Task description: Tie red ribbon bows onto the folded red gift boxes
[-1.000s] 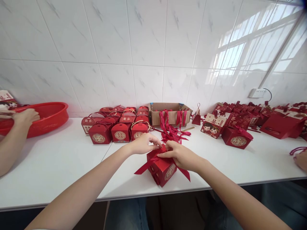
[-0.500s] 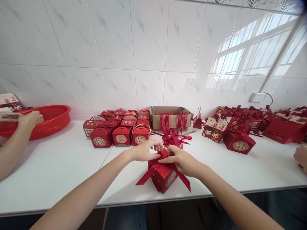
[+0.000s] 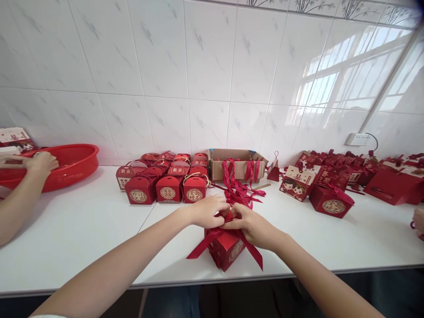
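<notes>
A red gift box [image 3: 228, 251] with a round gold emblem stands on the white table near its front edge, one corner toward me. A dark red ribbon [image 3: 206, 244] is tied at its top, its two tails hanging down left and right. My left hand [image 3: 208, 212] has its fingers curled onto the ribbon at the top of the box. From the other side my right hand [image 3: 253, 224] pinches the ribbon, thumb and index finger close to the left fingertips. The knot itself is partly hidden behind the fingers.
Several red boxes [image 3: 168, 192] stand in rows at back left. Behind my hands is a cardboard box [image 3: 217, 171] with loose ribbons [image 3: 233, 180] over its edge. More red boxes [image 3: 331, 203] fill the right. Another person's hands work over a red basin [image 3: 79, 165]; another hand [image 3: 419, 220] shows at right.
My left fingers have come down and closed onto the ribbon, nearer my right hand. The box has stayed in place. The camera view has shifted slightly.
</notes>
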A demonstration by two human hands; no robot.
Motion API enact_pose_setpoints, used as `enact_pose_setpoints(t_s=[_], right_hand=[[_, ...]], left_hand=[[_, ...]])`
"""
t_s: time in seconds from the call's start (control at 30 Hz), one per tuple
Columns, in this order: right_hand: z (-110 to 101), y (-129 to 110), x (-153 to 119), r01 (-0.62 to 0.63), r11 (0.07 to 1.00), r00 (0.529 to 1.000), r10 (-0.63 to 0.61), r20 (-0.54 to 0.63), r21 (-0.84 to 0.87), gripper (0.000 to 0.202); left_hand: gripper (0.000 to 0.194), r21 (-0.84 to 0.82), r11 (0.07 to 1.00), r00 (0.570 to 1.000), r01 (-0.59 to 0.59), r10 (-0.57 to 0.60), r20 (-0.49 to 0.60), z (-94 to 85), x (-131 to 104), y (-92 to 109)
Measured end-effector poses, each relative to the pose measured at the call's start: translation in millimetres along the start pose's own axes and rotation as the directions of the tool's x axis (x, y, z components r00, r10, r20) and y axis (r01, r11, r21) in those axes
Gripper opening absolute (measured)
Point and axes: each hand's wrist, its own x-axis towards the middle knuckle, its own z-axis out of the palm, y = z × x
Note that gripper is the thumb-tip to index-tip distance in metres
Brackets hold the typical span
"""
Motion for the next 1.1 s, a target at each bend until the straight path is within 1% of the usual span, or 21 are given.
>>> enact_pose_setpoints(t_s=[0.2, 0.27, 0.37, 0.43, 0.53, 0.63, 0.77, 0.9, 0.97, 1.03, 1.07, 1.1], right_hand=[[0.1, 1.3, -2.7, -0.017, 0.998, 0.999, 0.015, 0.037, 0.065, 0.057], [0.7, 1.8, -2.9, -0.012, 0.996, 0.999, 0.009, 0.033, 0.083, 0.055], [2.0, 2.7, -2.9, 0.000, 0.994, 1.000, -0.002, 0.024, 0.108, 0.053], [2.8, 3.3, -2.9, -0.001, 0.993, 1.000, -0.002, 0.027, 0.115, 0.052], [3.7, 4.6, -3.0, -0.012, 0.992, 0.999, 0.008, 0.035, 0.126, 0.054], [5.1, 7.2, -3.4, -0.008, 0.990, 0.999, 0.002, 0.044, 0.141, 0.056], [6.0, 10.7, -4.3, -0.014, 0.988, 0.999, 0.008, 0.036, 0.155, 0.055], [2.7, 9.8, -4.9, -0.005, 0.973, 0.999, 0.015, -0.042, 0.229, 0.048], [0.8, 8.0, -5.0, -0.026, 0.954, 0.995, 0.055, -0.087, 0.300, 0.037], [-0.1, 6.4, -4.8, -0.093, 0.911, 0.980, 0.155, -0.124, 0.401, 0.020], [-0.1, 5.9, -4.7, -0.129, 0.883, 0.968, 0.212, -0.138, 0.452, 0.014], [0.1, 5.5, -4.4, -0.157, 0.856, 0.954, 0.261, -0.149, 0.493, 0.013]], left_hand=[[0.013, -0.157, 0.986, 0.998, 0.061, -0.059, 0.021, 4.6, 2.5, -2.4], [0.015, -0.220, 0.974, 0.998, 0.061, -0.058, 0.022, 6.2, 1.8, -4.8], [0.021, -0.357, 0.933, 0.999, 0.053, -0.048, 0.022, 9.3, 0.8, -10.0], [0.025, -0.411, 0.910, 0.999, 0.044, -0.043, 0.012, 11.7, 0.1, -14.4], [0.030, -0.403, 0.914, 0.999, 0.033, -0.042, -0.013, 14.2, -1.1, -20.1], [0.033, -0.392, 0.920, 0.998, 0.025, -0.043, -0.038, 16.0, -2.9, -21.1], [0.031, -0.388, 0.921, 0.993, 0.024, -0.068, -0.101, 21.0, -5.7, -12.8], [0.028, -0.456, 0.888, 0.964, 0.060, -0.170, -0.204, 25.8, -6.8, -2.7], [0.025, -0.494, 0.867, 0.953, 0.067, -0.203, -0.227, 26.4, -6.8, -0.3], [0.026, -0.519, 0.852, 0.950, 0.067, -0.214, -0.228, 26.1, -6.9, 0.5], [0.027, -0.536, 0.842, 0.949, 0.069, -0.221, -0.226, 25.9, -7.1, 0.8], [0.029, -0.557, 0.828, 0.948, 0.071, -0.229, -0.220, 25.8, -7.4, 1.1]])
